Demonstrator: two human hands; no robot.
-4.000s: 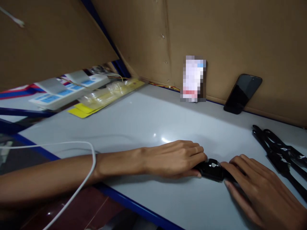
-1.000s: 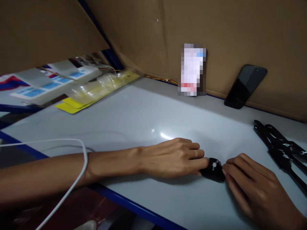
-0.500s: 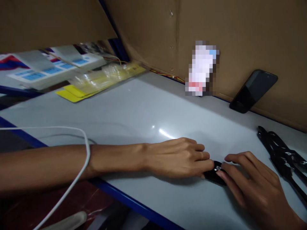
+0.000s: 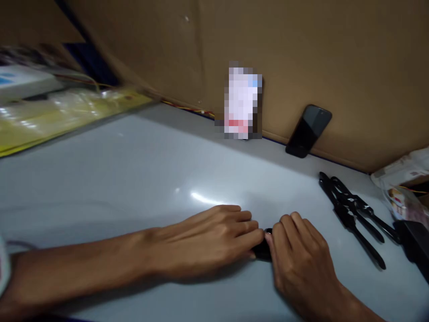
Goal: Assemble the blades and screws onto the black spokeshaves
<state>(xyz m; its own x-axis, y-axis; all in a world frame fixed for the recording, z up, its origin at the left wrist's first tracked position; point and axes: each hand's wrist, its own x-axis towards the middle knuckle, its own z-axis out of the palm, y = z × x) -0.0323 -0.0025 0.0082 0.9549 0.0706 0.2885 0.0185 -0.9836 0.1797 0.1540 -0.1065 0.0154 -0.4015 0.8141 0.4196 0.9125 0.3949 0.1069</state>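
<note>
A small, dark black object (image 4: 263, 251) lies on the grey tabletop between my hands, mostly covered by them. My left hand (image 4: 217, 239) reaches in from the left, palm down, with its index finger and thumb closed on the object's left end. On the other end, my right hand (image 4: 298, 255) has its fingers curled down and closed, thumb against the object. The object's exact kind is hidden. Right of my right hand lie several long black pieces (image 4: 351, 210) with narrow handle-like ends and glossy spots.
A black phone (image 4: 308, 130) and a blurred-out lit screen (image 4: 241, 105) lean against the cardboard wall (image 4: 284, 44). Yellow sheets in clear plastic (image 4: 67, 114) lie at the left. A black block-like item (image 4: 414, 243) and plastic bags (image 4: 400, 203) are at the right.
The view has swung right, so things appear shifted left. My right hand's fingers have gone from spread near the black object to curled over it. My left hand still holds its left end.
</note>
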